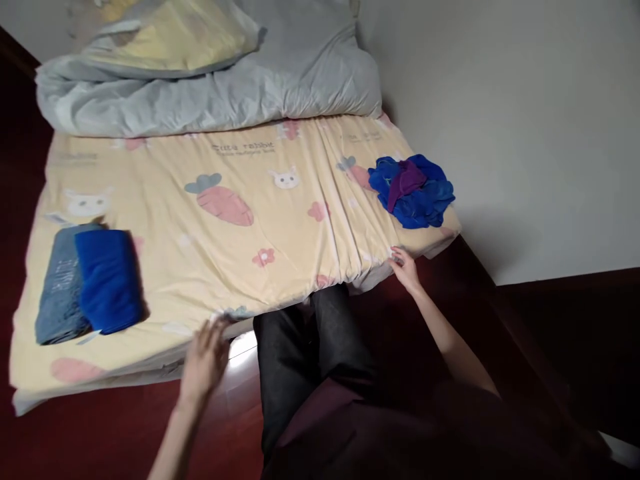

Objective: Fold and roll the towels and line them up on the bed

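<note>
My left hand [206, 355] is over the front edge of the bed, its fingers loosely stretched and slightly blurred, with nothing in it. At the mattress edge further right, my right hand [405, 272] has its fingers apart, close to or touching the patterned bed sheet [285, 287]. Just beyond the right hand lies a crumpled pile of blue cloths [425, 200] with a purple cloth [407, 181] on top. On the left part of the bed, a folded blue towel [109, 280] partly overlaps a folded grey-blue towel [59, 287].
A bunched grey quilt [320, 80] stretches across the back of the bed, with a yellow and grey pillow or cover [195, 40] on it. A pale wall [525, 133] rises at the right. Dark red floor [120, 433] lies below; my legs are against the bed's front edge.
</note>
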`<action>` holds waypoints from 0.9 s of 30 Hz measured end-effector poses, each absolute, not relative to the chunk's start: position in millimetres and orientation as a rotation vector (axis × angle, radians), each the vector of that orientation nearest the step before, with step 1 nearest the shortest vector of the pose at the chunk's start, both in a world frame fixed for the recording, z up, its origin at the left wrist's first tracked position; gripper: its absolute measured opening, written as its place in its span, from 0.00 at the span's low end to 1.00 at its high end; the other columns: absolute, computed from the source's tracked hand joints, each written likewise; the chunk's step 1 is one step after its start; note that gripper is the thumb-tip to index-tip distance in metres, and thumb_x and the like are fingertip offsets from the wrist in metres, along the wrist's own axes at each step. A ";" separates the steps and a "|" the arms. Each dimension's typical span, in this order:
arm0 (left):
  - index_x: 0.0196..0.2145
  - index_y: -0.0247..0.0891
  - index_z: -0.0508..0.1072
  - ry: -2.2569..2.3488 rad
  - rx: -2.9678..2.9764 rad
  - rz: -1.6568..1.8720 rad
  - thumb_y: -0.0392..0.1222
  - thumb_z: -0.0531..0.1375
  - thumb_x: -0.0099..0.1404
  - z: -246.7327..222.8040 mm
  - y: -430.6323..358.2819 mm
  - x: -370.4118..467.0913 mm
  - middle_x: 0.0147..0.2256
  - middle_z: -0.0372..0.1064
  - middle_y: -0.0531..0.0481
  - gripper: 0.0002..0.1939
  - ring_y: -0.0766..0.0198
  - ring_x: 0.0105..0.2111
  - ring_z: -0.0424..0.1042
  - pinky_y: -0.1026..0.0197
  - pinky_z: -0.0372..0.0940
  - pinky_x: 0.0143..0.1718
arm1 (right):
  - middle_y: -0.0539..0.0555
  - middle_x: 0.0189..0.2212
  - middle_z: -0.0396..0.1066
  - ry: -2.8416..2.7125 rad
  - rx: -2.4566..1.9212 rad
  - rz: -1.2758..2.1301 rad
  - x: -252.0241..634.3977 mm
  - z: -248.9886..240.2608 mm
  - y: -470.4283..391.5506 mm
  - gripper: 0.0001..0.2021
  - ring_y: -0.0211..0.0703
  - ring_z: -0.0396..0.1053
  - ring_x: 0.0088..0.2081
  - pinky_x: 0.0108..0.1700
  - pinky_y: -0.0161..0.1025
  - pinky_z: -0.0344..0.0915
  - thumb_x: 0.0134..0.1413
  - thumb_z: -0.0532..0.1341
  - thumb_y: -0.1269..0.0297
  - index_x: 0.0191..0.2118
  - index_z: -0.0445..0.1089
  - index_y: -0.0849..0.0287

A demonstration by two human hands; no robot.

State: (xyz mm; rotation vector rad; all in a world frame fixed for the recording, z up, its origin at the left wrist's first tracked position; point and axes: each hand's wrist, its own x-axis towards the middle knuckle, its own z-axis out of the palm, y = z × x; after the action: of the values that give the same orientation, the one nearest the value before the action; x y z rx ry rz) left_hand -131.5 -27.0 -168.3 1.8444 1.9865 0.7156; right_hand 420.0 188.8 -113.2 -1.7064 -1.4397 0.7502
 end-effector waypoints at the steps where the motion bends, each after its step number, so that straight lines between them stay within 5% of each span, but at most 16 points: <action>1: 0.65 0.68 0.69 1.941 1.773 0.719 0.54 0.55 0.66 -171.8 -52.2 -94.7 0.68 0.67 0.60 0.30 0.42 0.72 0.61 0.33 0.61 0.71 | 0.64 0.61 0.73 -1.454 -1.723 0.700 429.1 -109.7 204.1 0.20 0.59 0.75 0.59 0.57 0.56 0.76 0.54 0.65 0.57 0.52 0.79 0.56; 4: 0.70 0.52 0.68 1.970 1.489 0.676 0.49 0.52 0.71 -177.8 -124.3 1.1 0.71 0.62 0.46 0.31 0.42 0.73 0.58 0.33 0.62 0.71 | 0.65 0.68 0.64 -1.570 -1.764 0.511 446.4 -96.3 255.9 0.14 0.59 0.69 0.65 0.67 0.58 0.68 0.56 0.63 0.63 0.45 0.82 0.59; 6: 0.71 0.55 0.65 2.053 1.391 0.695 0.49 0.52 0.73 -177.2 -155.0 36.0 0.75 0.54 0.48 0.30 0.43 0.75 0.53 0.33 0.61 0.72 | 0.64 0.72 0.58 -1.668 -1.789 0.401 449.5 -85.7 291.6 0.11 0.60 0.64 0.68 0.72 0.62 0.59 0.57 0.63 0.65 0.41 0.82 0.59; 9: 0.70 0.56 0.67 2.044 1.389 0.707 0.50 0.53 0.74 -173.2 -166.9 44.6 0.74 0.56 0.47 0.28 0.42 0.74 0.57 0.32 0.63 0.70 | 0.61 0.77 0.50 -1.728 -1.824 0.345 446.9 -68.0 336.6 0.08 0.61 0.54 0.72 0.72 0.67 0.55 0.58 0.64 0.65 0.40 0.81 0.58; 12: 0.65 0.52 0.72 2.036 1.444 0.701 0.53 0.54 0.74 -170.6 -159.8 34.9 0.71 0.61 0.45 0.25 0.41 0.71 0.62 0.32 0.64 0.70 | 0.66 0.75 0.54 -1.687 -1.776 0.380 444.4 -49.2 364.1 0.09 0.58 0.53 0.72 0.72 0.67 0.54 0.62 0.65 0.60 0.39 0.78 0.60; 16: 0.62 0.46 0.76 2.087 1.484 0.709 0.53 0.54 0.74 -173.9 -156.1 37.6 0.69 0.64 0.41 0.24 0.41 0.69 0.65 0.34 0.67 0.67 | 0.72 0.65 0.67 -1.729 -1.608 0.321 450.3 -26.6 382.1 0.19 0.46 0.63 0.66 0.70 0.55 0.57 0.72 0.57 0.53 0.39 0.75 0.65; 19: 0.62 0.43 0.76 2.115 1.513 0.717 0.53 0.52 0.75 -179.5 -158.2 44.7 0.70 0.63 0.39 0.25 0.41 0.70 0.64 0.35 0.66 0.68 | 0.74 0.62 0.69 -1.767 -1.534 0.198 462.3 -7.9 396.9 0.22 0.38 0.66 0.62 0.70 0.45 0.57 0.75 0.52 0.54 0.47 0.74 0.71; 22: 0.62 0.41 0.76 2.115 1.544 0.692 0.52 0.52 0.75 -183.5 -158.5 45.6 0.70 0.62 0.37 0.25 0.40 0.70 0.63 0.35 0.66 0.67 | 0.76 0.66 0.64 -1.740 -1.518 0.132 478.9 22.9 417.2 0.24 0.40 0.64 0.66 0.73 0.48 0.53 0.75 0.52 0.57 0.60 0.69 0.75; 27: 0.60 0.41 0.78 2.148 1.578 0.652 0.51 0.52 0.74 -181.4 -152.5 42.3 0.67 0.65 0.36 0.25 0.40 0.68 0.66 0.33 0.67 0.66 | 0.64 0.72 0.56 -1.871 -1.149 -0.025 499.7 104.1 439.8 0.27 0.55 0.61 0.72 0.69 0.64 0.64 0.76 0.51 0.47 0.70 0.64 0.56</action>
State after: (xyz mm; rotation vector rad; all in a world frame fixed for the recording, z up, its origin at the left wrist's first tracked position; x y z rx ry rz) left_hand 42.3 -152.5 -181.4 1.5778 2.1476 0.6521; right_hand 499.7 439.8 104.1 -1.1485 -1.8711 -0.0251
